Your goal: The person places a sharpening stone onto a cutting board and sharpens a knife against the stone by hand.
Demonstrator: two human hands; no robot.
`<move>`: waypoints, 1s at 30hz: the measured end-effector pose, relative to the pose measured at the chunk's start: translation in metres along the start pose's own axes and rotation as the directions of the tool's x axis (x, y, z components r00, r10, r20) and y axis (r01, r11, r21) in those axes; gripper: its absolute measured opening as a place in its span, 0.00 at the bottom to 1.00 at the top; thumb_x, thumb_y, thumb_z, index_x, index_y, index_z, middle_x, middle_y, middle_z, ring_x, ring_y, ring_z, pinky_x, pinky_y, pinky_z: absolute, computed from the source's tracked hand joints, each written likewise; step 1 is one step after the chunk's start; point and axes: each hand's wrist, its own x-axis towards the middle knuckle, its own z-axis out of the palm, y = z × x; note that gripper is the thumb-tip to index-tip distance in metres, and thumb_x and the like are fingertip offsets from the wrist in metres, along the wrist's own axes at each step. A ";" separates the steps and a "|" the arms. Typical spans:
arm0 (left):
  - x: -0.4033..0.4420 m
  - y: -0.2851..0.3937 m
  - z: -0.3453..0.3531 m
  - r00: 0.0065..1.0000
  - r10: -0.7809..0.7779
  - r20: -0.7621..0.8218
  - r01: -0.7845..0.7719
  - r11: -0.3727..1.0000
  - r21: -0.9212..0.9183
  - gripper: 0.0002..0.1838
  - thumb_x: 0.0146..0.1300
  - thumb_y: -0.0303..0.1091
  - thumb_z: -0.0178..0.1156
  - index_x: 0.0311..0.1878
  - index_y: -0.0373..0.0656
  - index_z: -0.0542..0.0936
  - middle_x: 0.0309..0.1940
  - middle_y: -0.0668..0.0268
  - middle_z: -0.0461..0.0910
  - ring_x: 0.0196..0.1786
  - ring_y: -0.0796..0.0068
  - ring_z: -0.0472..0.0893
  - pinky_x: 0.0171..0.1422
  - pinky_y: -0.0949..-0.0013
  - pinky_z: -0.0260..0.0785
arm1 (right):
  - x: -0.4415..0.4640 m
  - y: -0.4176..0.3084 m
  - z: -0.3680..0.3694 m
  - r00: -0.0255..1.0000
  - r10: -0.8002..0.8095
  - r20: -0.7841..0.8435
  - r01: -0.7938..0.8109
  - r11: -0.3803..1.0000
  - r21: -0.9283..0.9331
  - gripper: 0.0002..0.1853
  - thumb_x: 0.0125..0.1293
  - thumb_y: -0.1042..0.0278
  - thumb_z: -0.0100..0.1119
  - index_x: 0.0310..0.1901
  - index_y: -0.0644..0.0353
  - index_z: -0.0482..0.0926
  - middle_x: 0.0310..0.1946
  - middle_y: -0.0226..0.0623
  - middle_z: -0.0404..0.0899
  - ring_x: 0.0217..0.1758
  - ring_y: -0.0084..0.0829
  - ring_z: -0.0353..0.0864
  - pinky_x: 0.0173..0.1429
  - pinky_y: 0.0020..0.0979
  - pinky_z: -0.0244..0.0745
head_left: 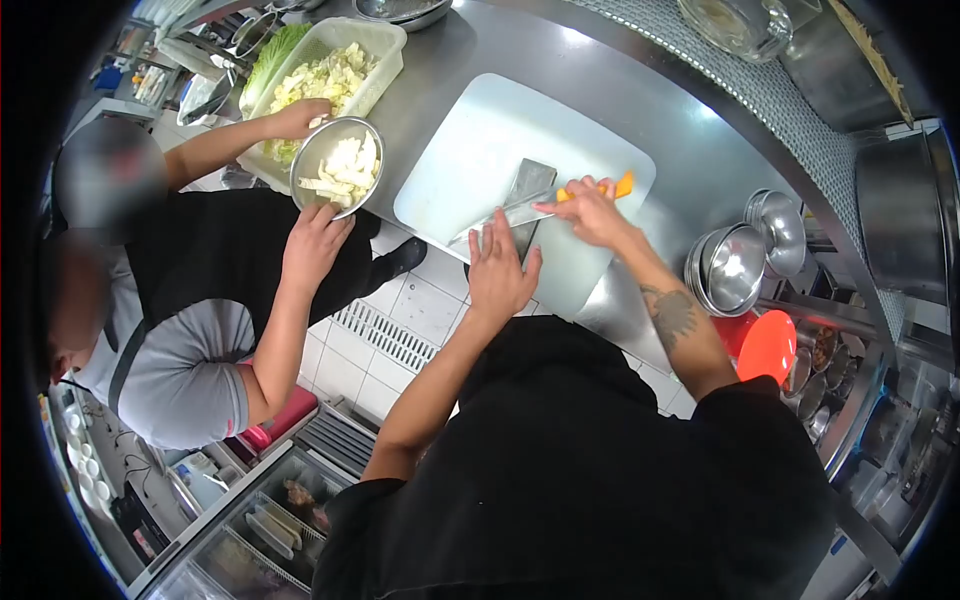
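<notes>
Knife (522, 208) with an orange handle, lying across a flat grey block (535, 177), possibly a whetstone, on a white cutting board (455, 150) right of centre at the top of the frame. From my distant seat, I look down through the head camera. The person's right hand (592, 215) is closed around the handle, with one digit reaching onto the blade. The left hand (502, 278) has its fingertips laid on the blade towards its tip, fingers slightly apart, thumb held away.

As I judge it, the work at the block is under way: the blade is in place with both hands on it, and the knife is not yet put down. I cannot tell the edge's condition, so how much is done or left stays unclear.

At upper left, a co-worker's hand (318, 248) supports a metal bowl (312, 160) of pale cut pieces; another hand (300, 118) is over a plastic tub (387, 68) holding more. Metal bowls (735, 268) are stacked at right.
</notes>
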 end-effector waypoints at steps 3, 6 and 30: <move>-0.017 0.002 -0.013 0.998 -0.062 0.018 0.062 0.998 -0.001 0.45 0.72 0.48 0.54 0.75 0.18 0.51 0.67 0.32 0.70 0.72 0.37 0.69 0.82 0.41 0.46 | -0.011 -0.028 0.021 0.999 -0.039 0.031 0.039 0.999 0.007 0.34 0.59 0.80 0.57 0.59 0.20 0.84 0.43 0.35 0.72 0.52 0.38 0.68 0.61 0.50 0.52; -0.043 0.005 0.000 0.998 0.055 0.021 -0.056 0.998 0.037 0.44 0.72 0.47 0.54 0.75 0.18 0.51 0.66 0.31 0.70 0.72 0.36 0.69 0.82 0.42 0.47 | -0.022 -0.010 0.000 0.995 -0.074 0.062 0.075 0.997 -0.020 0.35 0.59 0.81 0.58 0.59 0.21 0.84 0.42 0.34 0.73 0.53 0.39 0.68 0.62 0.50 0.52; 0.046 0.035 0.031 0.978 0.205 0.051 -0.201 0.977 -0.071 0.45 0.69 0.48 0.56 0.74 0.18 0.53 0.70 0.33 0.65 0.76 0.39 0.65 0.82 0.41 0.46 | -0.072 0.030 0.002 0.942 0.221 -0.253 -0.227 0.974 0.004 0.34 0.60 0.80 0.56 0.59 0.21 0.85 0.39 0.35 0.74 0.50 0.38 0.70 0.61 0.48 0.51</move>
